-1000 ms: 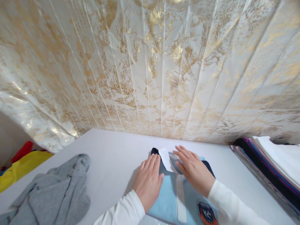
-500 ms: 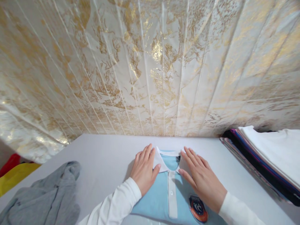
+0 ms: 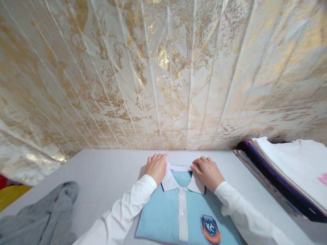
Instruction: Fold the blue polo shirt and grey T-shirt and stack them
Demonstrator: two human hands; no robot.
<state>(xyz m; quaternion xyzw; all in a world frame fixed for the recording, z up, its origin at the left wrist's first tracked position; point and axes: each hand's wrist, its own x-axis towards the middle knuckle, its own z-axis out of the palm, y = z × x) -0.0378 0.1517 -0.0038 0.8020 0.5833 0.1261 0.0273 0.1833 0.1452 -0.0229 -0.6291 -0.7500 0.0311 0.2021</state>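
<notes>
A light blue polo shirt (image 3: 158,217) lies front up and folded on the table, with a white collar, a white button placket and a round badge (image 3: 210,228) on its chest. My left hand (image 3: 156,168) is at the far shoulder left of the collar, its fingers bent over the edge and closed on the cloth. At the opposite shoulder my right hand (image 3: 208,173) is closed on the shirt, thumb and forefinger at the collar's back corner. The fingertips of both hands are partly hidden.
A stack of folded clothes (image 3: 288,177), white on top, sits at the right. A crumpled grey garment (image 3: 43,212) lies at the left, with yellow cloth (image 3: 12,195) beyond it. The white table (image 3: 107,173) ends at a gold-patterned curtain (image 3: 163,85).
Both hands have slid away from me, off the collar's front flaps to the shoulder edges, and their fingers have curled. The collar points and badge now show more fully. The view has shifted slightly right.
</notes>
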